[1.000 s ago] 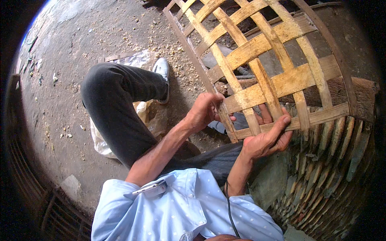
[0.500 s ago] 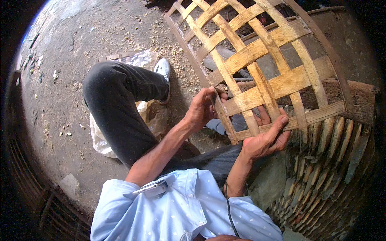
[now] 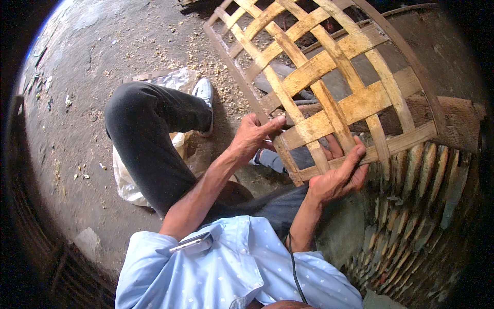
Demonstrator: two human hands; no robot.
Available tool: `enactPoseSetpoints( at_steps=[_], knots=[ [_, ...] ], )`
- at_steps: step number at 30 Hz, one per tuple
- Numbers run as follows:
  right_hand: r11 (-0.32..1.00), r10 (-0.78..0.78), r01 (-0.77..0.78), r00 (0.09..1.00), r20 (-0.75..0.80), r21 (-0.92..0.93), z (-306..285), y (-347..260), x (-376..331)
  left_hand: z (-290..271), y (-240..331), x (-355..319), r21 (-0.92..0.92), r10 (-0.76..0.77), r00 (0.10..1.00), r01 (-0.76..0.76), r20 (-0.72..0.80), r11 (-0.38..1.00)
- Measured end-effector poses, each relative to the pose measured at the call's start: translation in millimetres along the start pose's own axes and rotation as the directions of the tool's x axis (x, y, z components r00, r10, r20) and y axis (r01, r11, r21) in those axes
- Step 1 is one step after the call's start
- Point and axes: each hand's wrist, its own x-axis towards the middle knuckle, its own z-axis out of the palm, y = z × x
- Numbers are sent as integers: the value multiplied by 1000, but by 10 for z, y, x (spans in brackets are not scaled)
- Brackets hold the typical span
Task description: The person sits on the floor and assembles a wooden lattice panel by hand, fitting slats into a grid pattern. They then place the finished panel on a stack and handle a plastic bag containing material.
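So the woven bamboo lattice [image 3: 329,87] is propped up in front of the person, tilted, with its near corner down by the knees. The left hand [image 3: 254,135] is clamped on the left edge strip, thumb lying along the top and fingers curled behind where you can't see them. The right hand [image 3: 339,175] grips the bottom edge near that corner, fingers wrapped up over a strip (the palm side is mostly hidden behind the slats).

The top of the lattice runs out of the frame, so no idea how big it really is. Through the gaps there's something grey and a bit of dark tube, hard to make out. A stack of curved bamboo strips [image 3: 422,206] sits to the right, fading into dark. A white shoe [image 3: 205,91] pokes out past the bent knee, resting on a crumpled plastic sheet [image 3: 172,82].
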Motion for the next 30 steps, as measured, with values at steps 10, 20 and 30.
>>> enactPoseSetpoints(
  at_steps=[10,20,30],
  knots=[
    [1000,7,-5,998,-56,22,131,-104,-26,-6,-1,-15,-385,-53,979,127,197,914],
    [999,42,-42,998,-38,4,60,-32,1,-83,49,-3,-606,-22,999,-9,-43,795],
    [995,81,-84,996,48,48,-89,107,112,-57,117,5,-447,59,986,-124,-156,886]
  ],
)
